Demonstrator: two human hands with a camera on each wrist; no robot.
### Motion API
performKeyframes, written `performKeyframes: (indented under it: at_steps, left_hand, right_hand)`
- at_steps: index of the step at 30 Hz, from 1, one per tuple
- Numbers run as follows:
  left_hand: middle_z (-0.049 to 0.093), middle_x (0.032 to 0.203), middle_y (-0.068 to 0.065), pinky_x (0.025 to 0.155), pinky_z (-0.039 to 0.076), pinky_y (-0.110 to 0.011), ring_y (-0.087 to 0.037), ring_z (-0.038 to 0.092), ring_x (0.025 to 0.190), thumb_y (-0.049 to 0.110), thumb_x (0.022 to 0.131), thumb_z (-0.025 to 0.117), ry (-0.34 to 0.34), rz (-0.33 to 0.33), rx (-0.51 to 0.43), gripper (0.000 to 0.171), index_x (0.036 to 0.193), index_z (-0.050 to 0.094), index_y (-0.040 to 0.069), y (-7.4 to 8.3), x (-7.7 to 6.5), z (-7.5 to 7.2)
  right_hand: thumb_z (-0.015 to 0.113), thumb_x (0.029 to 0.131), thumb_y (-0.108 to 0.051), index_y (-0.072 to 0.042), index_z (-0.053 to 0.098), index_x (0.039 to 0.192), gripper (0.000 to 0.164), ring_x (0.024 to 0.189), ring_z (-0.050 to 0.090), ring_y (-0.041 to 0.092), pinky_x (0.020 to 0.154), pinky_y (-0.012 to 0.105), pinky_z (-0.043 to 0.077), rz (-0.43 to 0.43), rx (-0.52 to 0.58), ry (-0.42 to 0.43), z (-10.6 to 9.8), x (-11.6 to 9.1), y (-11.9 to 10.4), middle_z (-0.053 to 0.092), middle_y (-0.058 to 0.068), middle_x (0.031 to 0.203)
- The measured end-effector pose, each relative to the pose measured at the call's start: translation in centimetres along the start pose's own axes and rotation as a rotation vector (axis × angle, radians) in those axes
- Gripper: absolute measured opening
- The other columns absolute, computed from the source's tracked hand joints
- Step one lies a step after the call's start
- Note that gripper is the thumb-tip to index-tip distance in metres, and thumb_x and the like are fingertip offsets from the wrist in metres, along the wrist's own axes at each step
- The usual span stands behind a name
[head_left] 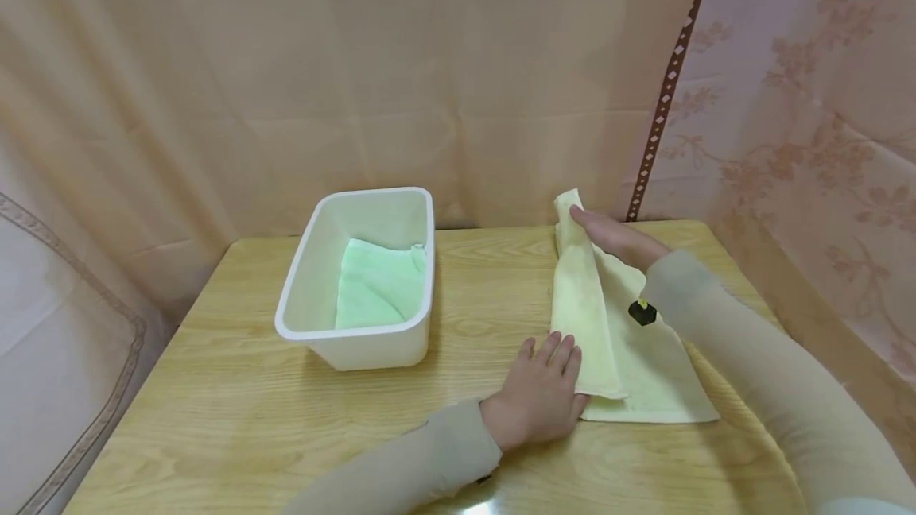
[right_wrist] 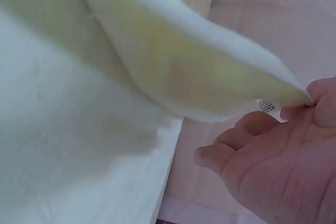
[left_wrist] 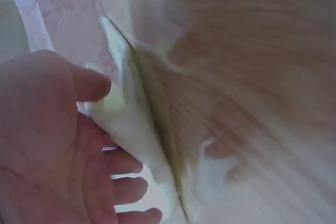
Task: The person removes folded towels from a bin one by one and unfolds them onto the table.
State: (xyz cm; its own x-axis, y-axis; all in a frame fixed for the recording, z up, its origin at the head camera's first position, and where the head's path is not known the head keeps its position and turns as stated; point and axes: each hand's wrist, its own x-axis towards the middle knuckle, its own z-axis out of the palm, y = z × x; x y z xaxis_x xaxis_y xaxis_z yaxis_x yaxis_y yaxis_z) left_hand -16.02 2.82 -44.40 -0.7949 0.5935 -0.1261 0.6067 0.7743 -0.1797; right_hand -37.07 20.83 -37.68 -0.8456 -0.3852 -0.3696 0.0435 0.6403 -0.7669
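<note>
A pale yellow towel [head_left: 581, 300] lies on the right part of the table, its left side folded over toward the right. At its far end my right hand [head_left: 619, 241] pinches a raised corner between thumb and fingers; the right wrist view shows this corner of the towel [right_wrist: 194, 72] lifted, with a small printed label [right_wrist: 266, 106] beside the fingertips. My left hand [head_left: 537, 400] rests at the near left edge of the towel, fingers straight and spread, thumb by the near end of the fold. In the left wrist view the thumb and fingers touch the towel [left_wrist: 139, 124].
Left of the towel stands a white plastic bin [head_left: 372, 352] with a light green towel [head_left: 379, 284] inside. Both are on a wooden table [head_left: 236, 388]. Beige curtains [head_left: 300, 78] hang behind it, and a flowered curtain [head_left: 809, 102] hangs at the right.
</note>
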Motion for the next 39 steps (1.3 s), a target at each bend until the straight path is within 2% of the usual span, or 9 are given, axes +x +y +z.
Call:
performKeyframes:
  at_steps: [4,7,13,17,21,25,29,33,39]
  left_hand:
    - [0.033,0.163,-0.002,0.116,0.029,-0.041,-0.018,0.027,0.150,0.058,0.106,0.026,0.045,0.015,0.040,0.070,0.159,0.035,0.013,1.1,1.3,-0.4]
    - [0.032,0.163,0.000,0.116,0.029,-0.040,-0.017,0.027,0.150,0.060,0.106,0.026,0.047,0.017,0.058,0.071,0.160,0.033,0.014,1.6,2.0,-0.3]
    - [0.029,0.165,0.000,0.117,0.028,-0.041,-0.017,0.025,0.151,0.056,0.108,0.017,0.028,-0.021,-0.006,0.069,0.161,0.028,0.014,1.4,2.2,0.0]
    - [0.028,0.165,-0.002,0.118,0.027,-0.042,-0.020,0.025,0.151,0.053,0.108,0.013,0.029,-0.056,-0.026,0.068,0.162,0.027,0.014,0.3,1.4,-0.6]
    - [0.034,0.162,-0.005,0.116,0.031,-0.043,-0.024,0.030,0.149,0.051,0.109,0.018,0.067,-0.085,-0.004,0.065,0.160,0.030,0.012,-1.3,0.3,-1.3]
    - [0.039,0.159,-0.007,0.114,0.034,-0.046,-0.028,0.036,0.146,0.049,0.109,0.023,0.097,-0.120,-0.002,0.064,0.158,0.036,0.010,-2.7,-1.1,-1.2]
    - [0.035,0.162,-0.011,0.115,0.032,-0.050,-0.032,0.033,0.148,0.047,0.109,0.019,0.062,-0.152,-0.076,0.064,0.159,0.034,0.008,-3.7,-2.5,-0.7]
    - [0.032,0.163,-0.012,0.116,0.029,-0.053,-0.033,0.029,0.149,0.044,0.110,0.013,0.035,-0.166,-0.143,0.064,0.160,0.031,0.009,-4.4,-3.7,-0.3]
    - [0.033,0.163,-0.013,0.116,0.028,-0.056,-0.034,0.028,0.150,0.040,0.109,0.011,0.027,-0.179,-0.158,0.062,0.159,0.033,0.010,-5.3,-5.2,-0.1]
  right_hand:
    - [0.014,0.105,-0.063,-0.007,-0.004,0.162,0.082,0.150,-0.008,0.047,0.117,0.065,-0.001,-0.016,0.019,-0.023,0.5,0.4,0.0,-0.010,0.023,0.166]
    - [0.014,0.105,-0.063,-0.009,-0.004,0.163,0.081,0.151,-0.009,0.045,0.117,0.065,-0.002,-0.018,0.013,-0.028,0.9,0.6,0.0,-0.010,0.021,0.167]
    - [0.014,0.106,-0.062,-0.006,-0.003,0.162,0.081,0.151,-0.007,0.044,0.118,0.063,-0.002,-0.039,0.008,-0.033,1.4,1.1,0.3,-0.008,0.022,0.167]
    - [0.013,0.107,-0.060,-0.005,-0.004,0.162,0.080,0.151,-0.007,0.044,0.118,0.062,-0.001,-0.059,0.022,-0.028,1.3,1.2,0.3,-0.008,0.022,0.167]
    - [0.014,0.108,-0.057,-0.005,-0.002,0.162,0.077,0.152,-0.006,0.042,0.118,0.064,0.000,-0.093,0.065,-0.027,1.4,1.5,-0.3,-0.007,0.021,0.167]
    - [0.016,0.108,-0.056,-0.005,0.003,0.163,0.076,0.153,-0.005,0.038,0.118,0.063,-0.001,-0.101,0.131,-0.038,2.1,2.3,-1.0,-0.004,0.019,0.168]
    - [0.017,0.108,-0.057,-0.004,0.001,0.163,0.077,0.153,-0.008,0.036,0.119,0.061,-0.002,-0.075,0.190,-0.043,3.4,3.4,-1.4,-0.006,0.017,0.168]
    - [0.016,0.108,-0.057,-0.009,-0.004,0.163,0.075,0.153,-0.011,0.032,0.120,0.059,-0.003,-0.068,0.270,-0.018,4.8,4.4,-1.9,-0.010,0.012,0.169]
    - [0.017,0.109,-0.053,-0.014,-0.008,0.163,0.071,0.154,-0.011,0.027,0.121,0.052,-0.003,-0.067,0.396,0.038,7.0,5.8,-3.6,-0.012,0.007,0.169]
